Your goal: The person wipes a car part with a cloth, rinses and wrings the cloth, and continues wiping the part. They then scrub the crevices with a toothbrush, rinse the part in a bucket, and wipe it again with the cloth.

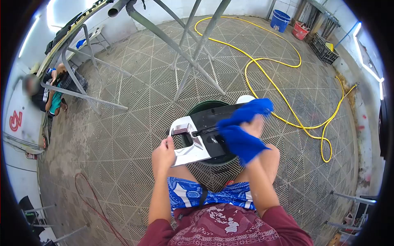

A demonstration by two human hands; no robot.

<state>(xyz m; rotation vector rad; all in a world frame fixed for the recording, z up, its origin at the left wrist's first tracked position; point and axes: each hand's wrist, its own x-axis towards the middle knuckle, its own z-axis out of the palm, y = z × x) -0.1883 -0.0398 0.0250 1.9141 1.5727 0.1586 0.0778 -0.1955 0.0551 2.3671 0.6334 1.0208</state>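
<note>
Here, seen from above, a person's two hands work at a white and black panel (204, 122) lying across the middle of the scene, above a dark green tub (204, 104) on the patterned floor (135, 143). The panel's long axis runs aslant, from a broad white end at near left, through a black middle, to a narrower white tip at far right. The left hand (163, 155) is closed on the outer edge of that broad end, thumb on top, beside a cut-out opening; from this hand, the rest of the panel stretches away to the right and somewhat far. The right hand (253, 126) holds a bright blue cloth (242, 141), which drapes over the right part of the black stretch; some of its fingers are hidden in the folds, so how tightly they are curled cannot be told. From the right hand, the uncovered black part lies just to the left, and the white tip peeks out just on the far side of the cloth. So the left hand is the nearer one to the broad end, and the right hand the nearer one to the tip, with bare panel between them. Whether the panel rests on the tub's rim is hard to tell. Farther off, a yellow hose (255, 60) loops across the floor at far right, and metal legs (164, 36) stand on the far side.
</note>
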